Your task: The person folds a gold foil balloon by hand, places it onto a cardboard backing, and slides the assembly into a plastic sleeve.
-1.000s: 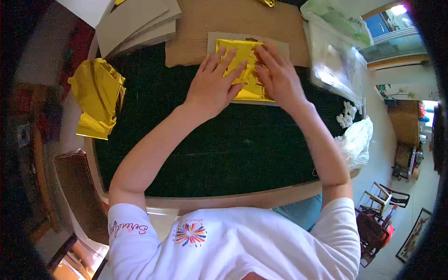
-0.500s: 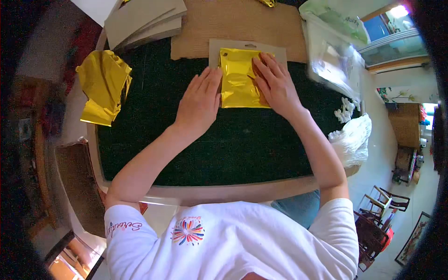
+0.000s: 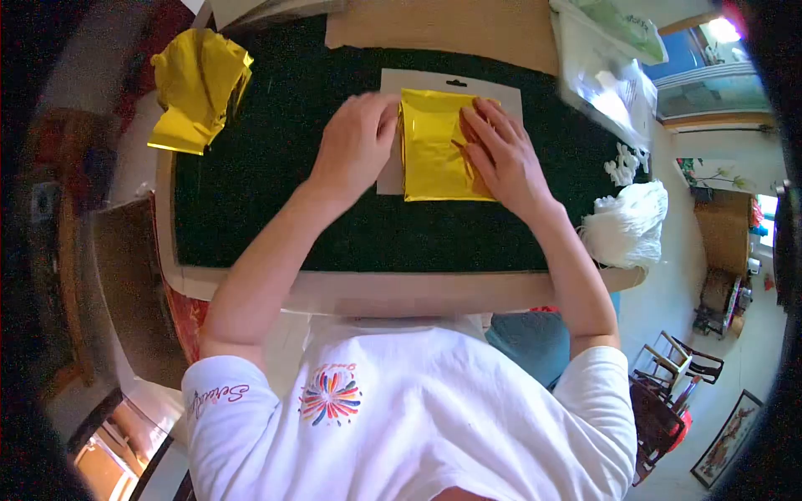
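A folded gold foil packet (image 3: 434, 150) lies on a pale grey card (image 3: 389, 179) that has a hang slot at its top edge. My right hand (image 3: 511, 163) rests on the packet's right part, fingers stretched out over the foil. At the packet's left edge, my left hand (image 3: 355, 146) has its fingers curled in above the card; whether something thin is between them is hidden. Another crumpled gold foil piece (image 3: 196, 92) lies at the table's left edge.
Dark green matting (image 3: 351, 242) covers the table. Brown corrugated cardboard (image 3: 443, 33) and stacked grey cards (image 3: 271, 10) lie at the back. Clear plastic bags (image 3: 606, 88), small white pieces (image 3: 622, 165) and a bundle of white strings (image 3: 631, 221) sit along the right side.
My left hand has gone from nearly flat beside the packet to curled fingers. My right hand stays on the foil. The view has shifted, and the card now shows left of the packet.
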Available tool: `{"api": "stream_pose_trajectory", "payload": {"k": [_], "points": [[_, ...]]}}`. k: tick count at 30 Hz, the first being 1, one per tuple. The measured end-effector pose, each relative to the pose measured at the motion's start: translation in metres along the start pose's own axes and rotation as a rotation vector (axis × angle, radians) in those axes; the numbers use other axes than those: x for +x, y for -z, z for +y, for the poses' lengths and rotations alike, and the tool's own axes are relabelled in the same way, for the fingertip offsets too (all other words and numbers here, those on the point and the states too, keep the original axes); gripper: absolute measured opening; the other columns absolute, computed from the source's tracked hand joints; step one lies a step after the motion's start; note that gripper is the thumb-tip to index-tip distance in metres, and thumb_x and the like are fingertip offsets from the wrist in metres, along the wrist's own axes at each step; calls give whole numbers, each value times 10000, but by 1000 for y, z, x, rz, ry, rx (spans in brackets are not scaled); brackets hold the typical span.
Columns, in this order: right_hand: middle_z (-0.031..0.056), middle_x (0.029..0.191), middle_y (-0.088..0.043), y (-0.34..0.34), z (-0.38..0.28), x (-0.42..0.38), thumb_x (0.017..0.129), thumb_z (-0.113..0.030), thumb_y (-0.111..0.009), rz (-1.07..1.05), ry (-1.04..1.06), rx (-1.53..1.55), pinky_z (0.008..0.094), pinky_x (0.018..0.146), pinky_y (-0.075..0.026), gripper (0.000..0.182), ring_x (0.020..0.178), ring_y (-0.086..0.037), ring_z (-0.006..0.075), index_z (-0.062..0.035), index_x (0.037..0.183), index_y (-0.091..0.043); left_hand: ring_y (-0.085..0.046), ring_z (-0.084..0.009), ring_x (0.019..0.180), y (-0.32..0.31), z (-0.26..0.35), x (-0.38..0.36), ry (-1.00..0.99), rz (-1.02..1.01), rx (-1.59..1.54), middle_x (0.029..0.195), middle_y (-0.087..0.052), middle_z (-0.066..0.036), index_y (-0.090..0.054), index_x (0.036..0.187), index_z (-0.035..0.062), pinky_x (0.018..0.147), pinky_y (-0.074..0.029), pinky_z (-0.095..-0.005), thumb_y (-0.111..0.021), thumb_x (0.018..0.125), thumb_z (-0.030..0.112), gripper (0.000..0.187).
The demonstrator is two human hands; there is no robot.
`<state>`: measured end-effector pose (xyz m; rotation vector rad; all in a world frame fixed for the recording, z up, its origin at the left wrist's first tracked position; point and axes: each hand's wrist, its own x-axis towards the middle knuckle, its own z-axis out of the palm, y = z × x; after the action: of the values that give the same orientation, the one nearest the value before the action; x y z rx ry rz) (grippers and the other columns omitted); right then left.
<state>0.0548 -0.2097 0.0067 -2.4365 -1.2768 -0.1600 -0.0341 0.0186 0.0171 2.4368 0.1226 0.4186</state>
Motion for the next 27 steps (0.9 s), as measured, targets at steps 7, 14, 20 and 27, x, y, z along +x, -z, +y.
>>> {"api": "stream_pose_trajectory", "payload": {"k": [7,14,20,27], "points": [[147,1457,-417,6,-3,13,979,-263,-508,-78,-91,-40,454,1135,-295,428,1363,-370,332,-103,1376,-492,-698,-291,832,-11,-8,28,117,-1,1,922,-706,-141,-623,1019,17,724,-553,-372,-675,833,106,212],[134,1509,-349,-13,-25,25,985,-325,-481,-27,-46,-153,500,1156,-228,483,1409,-305,324,-221,1451,-410,-611,-269,937,-14,-6,19,72,57,191,945,-641,-82,-666,936,66,795,-522,-400,-643,844,133,116],[144,1514,-340,-20,-23,24,986,-358,-469,-18,-65,-75,494,1152,-221,487,1409,-301,332,-262,1459,-400,-570,-241,955,-12,-8,16,-22,2,242,971,-598,-68,-721,938,85,815,-521,-373,-653,846,144,128],[169,1510,-342,-19,-26,27,990,-363,-454,-35,-59,-99,491,1143,-221,470,1399,-308,363,-265,1448,-425,-567,-226,935,1,-15,13,-141,-22,278,958,-571,-51,-722,954,118,819,-518,-357,-658,852,137,122]]}}
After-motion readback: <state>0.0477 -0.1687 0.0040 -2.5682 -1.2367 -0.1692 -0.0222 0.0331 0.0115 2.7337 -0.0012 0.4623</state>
